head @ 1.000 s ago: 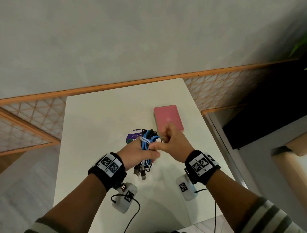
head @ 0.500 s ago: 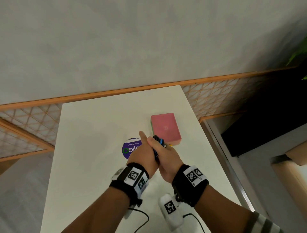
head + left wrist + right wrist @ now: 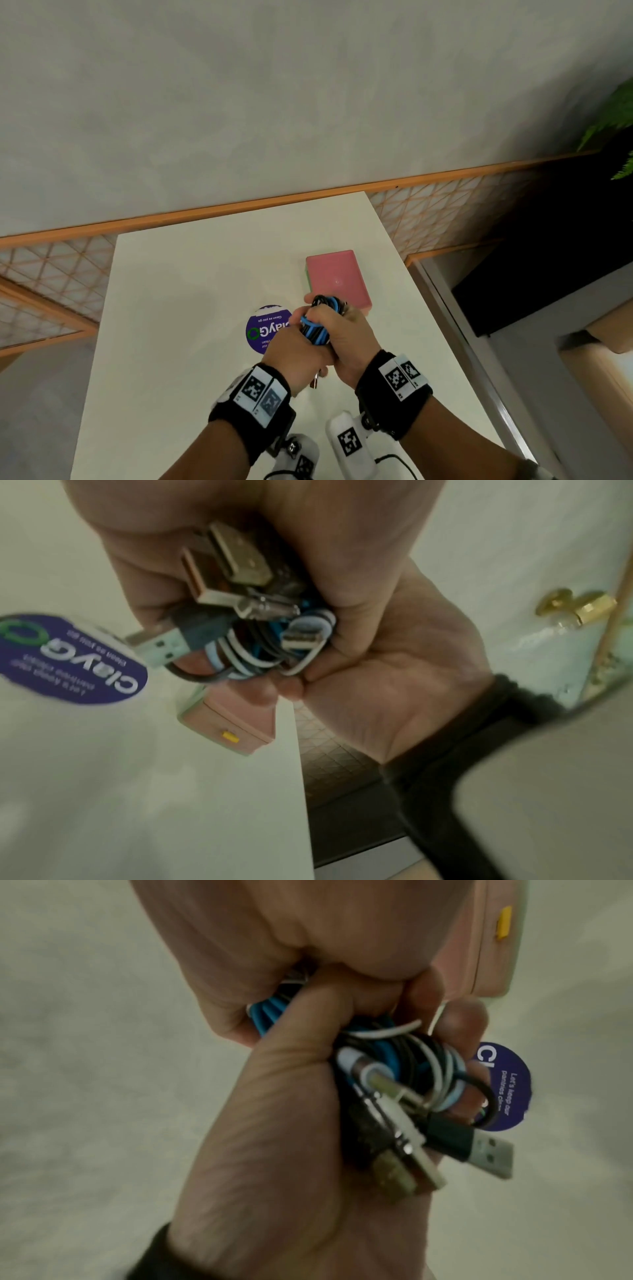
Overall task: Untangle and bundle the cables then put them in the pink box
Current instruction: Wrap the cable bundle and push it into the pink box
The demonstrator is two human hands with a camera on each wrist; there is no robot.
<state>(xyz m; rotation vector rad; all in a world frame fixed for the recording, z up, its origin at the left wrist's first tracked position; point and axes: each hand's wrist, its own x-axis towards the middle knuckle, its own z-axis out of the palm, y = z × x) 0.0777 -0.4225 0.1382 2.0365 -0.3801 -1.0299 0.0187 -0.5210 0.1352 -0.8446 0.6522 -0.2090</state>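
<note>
cable bundle [image 3: 317,325] – long axis near-far, plugs toward person

1 closed pink rectangular box [image 3: 337,279] w/ rounded corners on the white tabletop [image 3: 178,308]. 1 round purple sticker [image 3: 263,329] w/ white lettering, just left of the box, a bit nearer the person. 1 coiled bundle of blue, black & white cables [image 3: 317,325] right at the box's near edge; exact cable count can't be told. 4 metal USB-type plugs [image 3: 161,645] show in the bundle, maybe more hidden. 2 hands on it: left hand [image 3: 294,349], right hand [image 3: 349,339]. 2 black wristbands [image 3: 253,397] w/ square-code tags.
</note>
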